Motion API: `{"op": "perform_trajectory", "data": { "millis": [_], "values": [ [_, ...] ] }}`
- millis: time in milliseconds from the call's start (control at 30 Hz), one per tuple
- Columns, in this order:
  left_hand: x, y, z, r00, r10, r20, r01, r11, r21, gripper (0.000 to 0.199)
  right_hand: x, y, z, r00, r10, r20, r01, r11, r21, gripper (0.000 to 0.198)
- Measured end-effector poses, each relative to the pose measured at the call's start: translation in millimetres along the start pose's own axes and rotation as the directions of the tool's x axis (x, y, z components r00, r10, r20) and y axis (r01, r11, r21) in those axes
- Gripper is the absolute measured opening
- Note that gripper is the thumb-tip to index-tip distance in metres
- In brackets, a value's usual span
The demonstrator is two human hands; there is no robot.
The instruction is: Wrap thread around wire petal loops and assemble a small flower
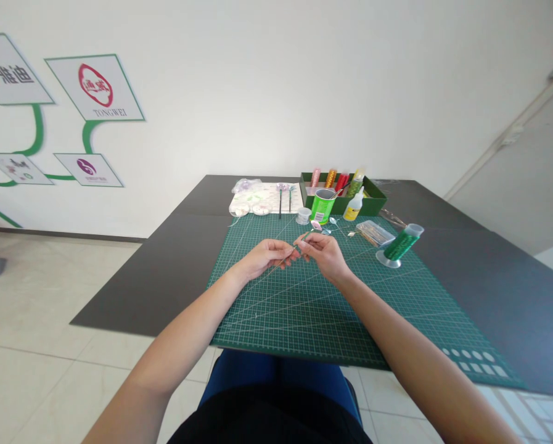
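Observation:
Over the green cutting mat (276,314), my left hand (269,254) is closed, thumb against fingers, on the lower part of a thin flower stem (278,267). My right hand (323,251) pinches the same stem higher up, close to my left fingertips. The stem slants up to the right, green near the top, with a small pinkish flower (316,226) at its upper end. Any thread between the fingers is too fine to make out. To the right stands a spool of green thread (400,243) on a clear round base.
Behind my hands are a small clear jar (303,216), a green can (323,207), a glue bottle (354,206) and a dark green box (375,198) of coloured spools. A clear case (375,234) lies right. Finished stems (280,200) rest on a white pad (248,198).

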State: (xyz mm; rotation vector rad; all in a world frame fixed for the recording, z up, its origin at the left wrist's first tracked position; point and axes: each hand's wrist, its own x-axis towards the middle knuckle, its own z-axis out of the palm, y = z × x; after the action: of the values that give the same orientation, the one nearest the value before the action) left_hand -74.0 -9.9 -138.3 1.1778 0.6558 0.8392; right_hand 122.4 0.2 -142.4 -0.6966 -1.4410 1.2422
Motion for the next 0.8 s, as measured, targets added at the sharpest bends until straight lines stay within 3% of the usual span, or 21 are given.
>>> {"op": "perform_trajectory", "data": {
  "millis": [367,600,800],
  "values": [
    [4.3,-8.6,2.2,0.997,-0.043,-0.065,0.037,0.994,-0.102,0.043,-0.7,-0.3,3.9,0.996,0.077,0.041,-0.080,0.995,0.055,0.037],
    [3.4,-8.5,3.8,0.999,-0.027,-0.043,0.024,0.998,-0.058,0.044,0.9,4.3,1.7,0.998,0.060,-0.003,-0.060,0.998,0.019,0.040],
    [3.3,-8.4,3.5,0.999,-0.034,-0.037,0.032,0.998,-0.048,0.045,1.1,-1.6,-1.3,0.997,0.034,0.065,-0.034,0.999,-0.008,0.037]
  ]
}}
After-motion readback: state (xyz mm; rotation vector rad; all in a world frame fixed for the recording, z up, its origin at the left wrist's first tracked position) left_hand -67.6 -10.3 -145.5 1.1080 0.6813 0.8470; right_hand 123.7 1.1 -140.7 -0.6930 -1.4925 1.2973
